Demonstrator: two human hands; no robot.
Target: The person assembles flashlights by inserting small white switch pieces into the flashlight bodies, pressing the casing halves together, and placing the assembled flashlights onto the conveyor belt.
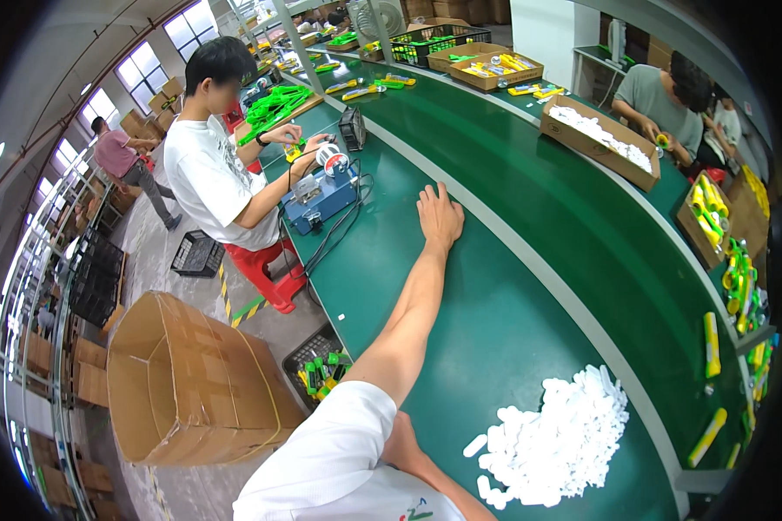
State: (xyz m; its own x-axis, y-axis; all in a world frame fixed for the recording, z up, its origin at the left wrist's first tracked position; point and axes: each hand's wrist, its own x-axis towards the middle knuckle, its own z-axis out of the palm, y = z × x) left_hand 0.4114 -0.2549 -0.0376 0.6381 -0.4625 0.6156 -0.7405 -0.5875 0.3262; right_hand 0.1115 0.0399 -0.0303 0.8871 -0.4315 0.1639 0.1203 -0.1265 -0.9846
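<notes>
My left arm stretches far across the green worktable (487, 321). At its end my left hand (440, 217) lies palm down near the metal rail of the conveyor, fingers stretched out, holding nothing. My right hand (400, 438) is low in the view, close to the table's near edge, and mostly covered by my left arm; its fingers are hidden. To the right of my arms a heap of small white oblong plastic pieces (565, 434) is spread on the table, apart from both hands.
A co-worker (213, 165) sits at left beside a blue bench machine (321, 198) with loose cables. A dark green conveyor (547, 217) curves past, carrying yellow-green pieces. Beyond it stands a carton of white pieces (599, 139). A large cardboard box (208, 382) and black crate (291, 360) stand left.
</notes>
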